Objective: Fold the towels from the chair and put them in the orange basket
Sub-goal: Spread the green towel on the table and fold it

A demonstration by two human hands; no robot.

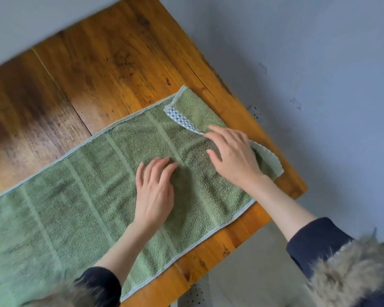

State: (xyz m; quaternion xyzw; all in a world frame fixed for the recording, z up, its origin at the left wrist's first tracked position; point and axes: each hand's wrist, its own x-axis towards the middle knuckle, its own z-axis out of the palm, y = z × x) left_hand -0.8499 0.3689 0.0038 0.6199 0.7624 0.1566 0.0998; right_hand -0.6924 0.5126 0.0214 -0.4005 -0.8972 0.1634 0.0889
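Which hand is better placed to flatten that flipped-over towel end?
Right. The right hand already lies beside the turned-back checkered hem of the green towel, fingertips touching it. The left hand rests flat mid-towel, farther from the fold, and suits pinning the cloth on the wooden table.

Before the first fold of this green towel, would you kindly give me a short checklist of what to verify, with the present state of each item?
1. Green towel spread flat on the wooden table: mostly ok.
2. Far end smooth: not ok; the corner with the checkered band is turned over.
3. Right hand at that turned corner, fingers straight: ok.
4. Left hand pressing flat on the towel's middle: ok.
5. Towel fully on the table: cannot tell; its near-left end runs out of view.
6. Orange basket within reach: cannot tell; it is not in view.
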